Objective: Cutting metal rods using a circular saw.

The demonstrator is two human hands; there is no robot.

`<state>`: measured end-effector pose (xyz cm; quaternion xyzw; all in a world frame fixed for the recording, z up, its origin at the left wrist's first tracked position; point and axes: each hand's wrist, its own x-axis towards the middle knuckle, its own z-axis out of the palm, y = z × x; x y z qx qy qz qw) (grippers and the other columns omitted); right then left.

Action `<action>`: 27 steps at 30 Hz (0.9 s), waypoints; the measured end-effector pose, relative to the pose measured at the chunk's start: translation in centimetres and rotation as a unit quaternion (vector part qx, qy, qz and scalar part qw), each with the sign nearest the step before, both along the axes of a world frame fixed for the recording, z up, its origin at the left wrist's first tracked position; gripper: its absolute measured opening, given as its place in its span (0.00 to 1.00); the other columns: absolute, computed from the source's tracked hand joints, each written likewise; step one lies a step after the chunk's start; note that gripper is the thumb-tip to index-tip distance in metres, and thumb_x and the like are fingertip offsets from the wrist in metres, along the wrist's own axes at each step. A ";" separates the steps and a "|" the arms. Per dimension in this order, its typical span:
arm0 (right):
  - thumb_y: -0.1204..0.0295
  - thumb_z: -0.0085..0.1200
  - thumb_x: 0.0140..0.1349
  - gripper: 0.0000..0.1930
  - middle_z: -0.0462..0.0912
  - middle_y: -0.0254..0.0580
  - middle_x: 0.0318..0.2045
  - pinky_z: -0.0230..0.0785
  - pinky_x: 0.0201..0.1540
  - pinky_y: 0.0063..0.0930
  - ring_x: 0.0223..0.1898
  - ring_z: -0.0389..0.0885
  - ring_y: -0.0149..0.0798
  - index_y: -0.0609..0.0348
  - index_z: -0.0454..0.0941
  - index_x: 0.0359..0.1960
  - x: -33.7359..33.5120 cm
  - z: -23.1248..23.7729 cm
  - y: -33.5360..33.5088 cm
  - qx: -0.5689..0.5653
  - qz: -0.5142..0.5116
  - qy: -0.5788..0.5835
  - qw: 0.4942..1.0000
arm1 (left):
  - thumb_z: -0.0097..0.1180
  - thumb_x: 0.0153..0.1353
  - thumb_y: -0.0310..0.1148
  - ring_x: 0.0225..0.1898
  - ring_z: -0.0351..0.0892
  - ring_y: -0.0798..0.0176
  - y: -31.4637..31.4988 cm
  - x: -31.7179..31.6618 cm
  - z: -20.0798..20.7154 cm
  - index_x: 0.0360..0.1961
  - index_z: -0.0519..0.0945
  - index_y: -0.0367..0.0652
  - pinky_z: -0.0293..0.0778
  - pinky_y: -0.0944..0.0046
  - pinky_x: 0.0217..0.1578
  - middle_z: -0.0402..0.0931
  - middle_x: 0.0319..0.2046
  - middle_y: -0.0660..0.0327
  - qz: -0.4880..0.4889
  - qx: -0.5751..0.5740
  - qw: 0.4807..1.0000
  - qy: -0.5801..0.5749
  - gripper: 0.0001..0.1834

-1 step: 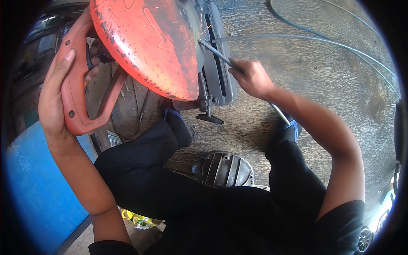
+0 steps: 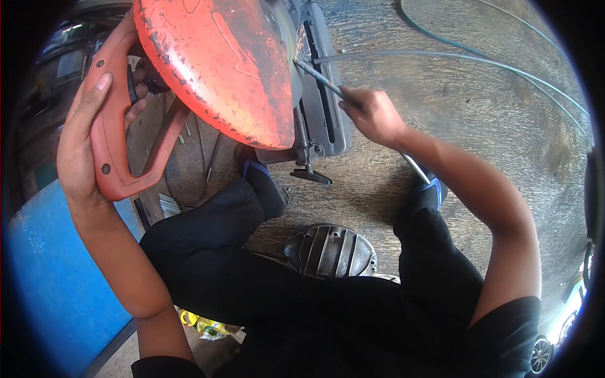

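My left hand point(image 2: 79, 148) is wrapped round the red D-shaped handle point(image 2: 110, 148) of a chop saw, its fingers inside the loop by a black trigger. The saw's scuffed red guard point(image 2: 214, 75) covers most of the cutting disc point(image 2: 297, 88). Closed round a thin metal rod point(image 2: 324, 80), my right hand point(image 2: 376, 118) keeps the rod's far end against the disc's edge, where small sparks point(image 2: 300, 41) fly. The rod's other end sticks out below my wrist, toward my right foot. Under the guard, the grey saw base point(image 2: 337, 120) carries a clamp screw with a black crank point(image 2: 311, 177).
A ribbed metal cover point(image 2: 328, 252) lies on the floor between my legs. Thin hoses point(image 2: 441, 54) cross the floor at upper right. Loose rods point(image 2: 169, 205) lie near my left knee, beside a blue panel point(image 2: 69, 271). My sandalled feet flank the saw's near side.
The sparks by the disc have spread a little higher. Both hands, the saw and the rod look unmoved.
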<state>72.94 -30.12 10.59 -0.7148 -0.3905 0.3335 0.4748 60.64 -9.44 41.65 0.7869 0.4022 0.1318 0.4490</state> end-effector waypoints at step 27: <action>0.63 0.47 0.67 0.18 0.80 0.38 0.26 0.70 0.30 0.30 0.24 0.76 0.33 0.63 0.78 0.50 1.2 0.3 1.2 -0.080 -0.007 0.176 0.981 | 0.51 0.64 0.38 0.42 0.77 0.65 0.6 -0.1 0.3 0.59 0.68 0.32 0.73 0.66 0.45 0.74 0.50 0.55 -0.015 0.004 1.000 0.002 0.26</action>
